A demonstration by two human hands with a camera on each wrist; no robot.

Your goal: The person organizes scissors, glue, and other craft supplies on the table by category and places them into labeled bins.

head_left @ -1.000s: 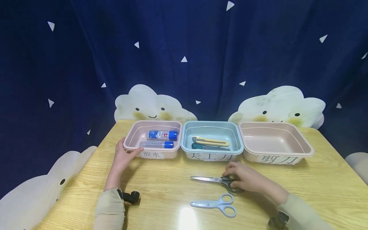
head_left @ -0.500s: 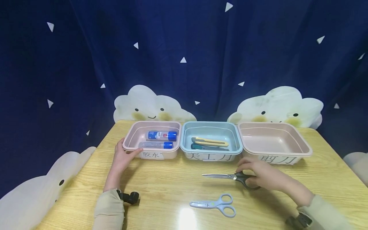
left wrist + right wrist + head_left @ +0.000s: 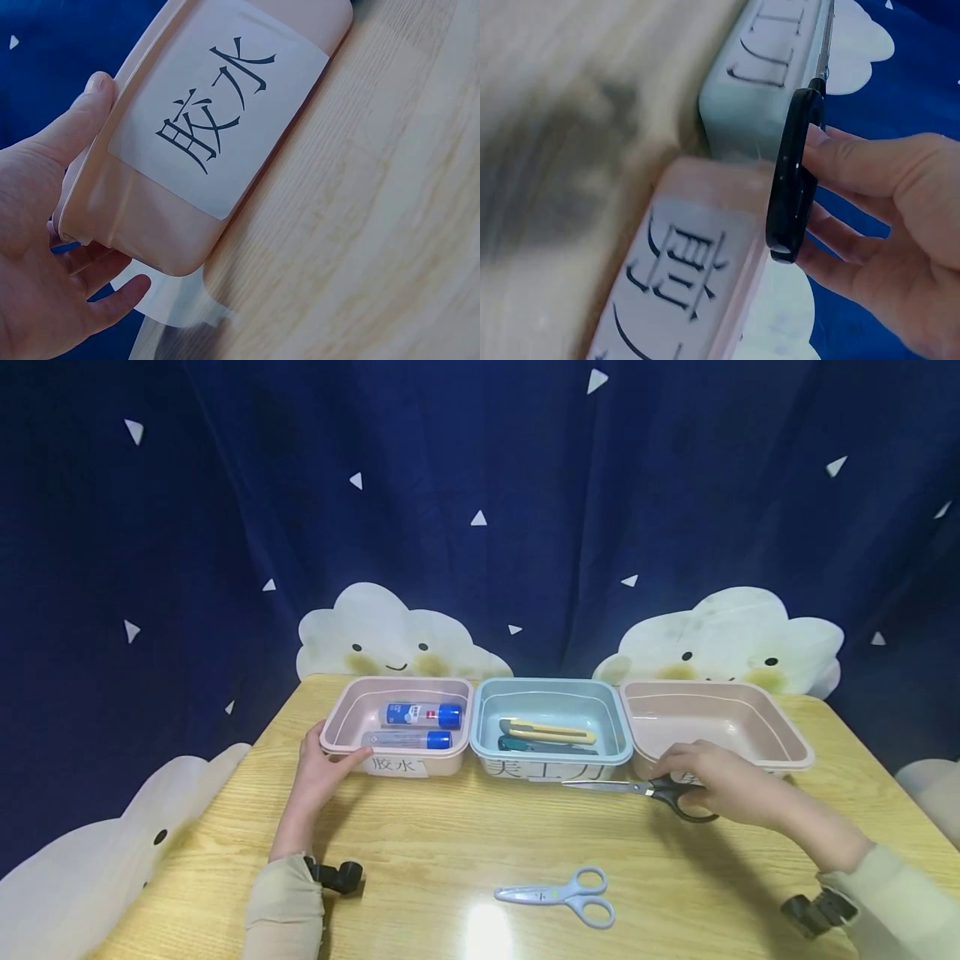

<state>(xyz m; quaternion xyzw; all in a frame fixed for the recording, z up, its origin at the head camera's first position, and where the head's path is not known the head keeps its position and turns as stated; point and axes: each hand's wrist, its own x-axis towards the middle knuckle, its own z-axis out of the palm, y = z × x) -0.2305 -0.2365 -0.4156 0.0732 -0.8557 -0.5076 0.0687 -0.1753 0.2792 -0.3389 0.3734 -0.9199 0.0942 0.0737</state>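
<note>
My left hand (image 3: 318,774) holds the front left corner of the left pink bin (image 3: 450,764), thumb along its front rim and fingers around the side; the left wrist view shows its paper label (image 3: 225,97). My right hand (image 3: 731,783) pinches black-handled scissors (image 3: 663,789) by the handle, blades pointing left, raised at the front of the right pink bin (image 3: 795,735). In the right wrist view, thumb and fingers hold the black handle (image 3: 791,176). Light blue scissors (image 3: 536,894) lie on the table in front.
Two blue-capped glue bottles, an upper one (image 3: 423,715) and a lower one (image 3: 408,740), lie in the left bin. The middle blue bin (image 3: 551,687) holds a yellow box cutter (image 3: 555,732) and a dark green one (image 3: 517,744). A dark blue curtain (image 3: 525,460) hangs behind the table (image 3: 420,835).
My right hand has carried the black-handled scissors right and up from the table, to the front of the right bin. My left hand stays on the left bin.
</note>
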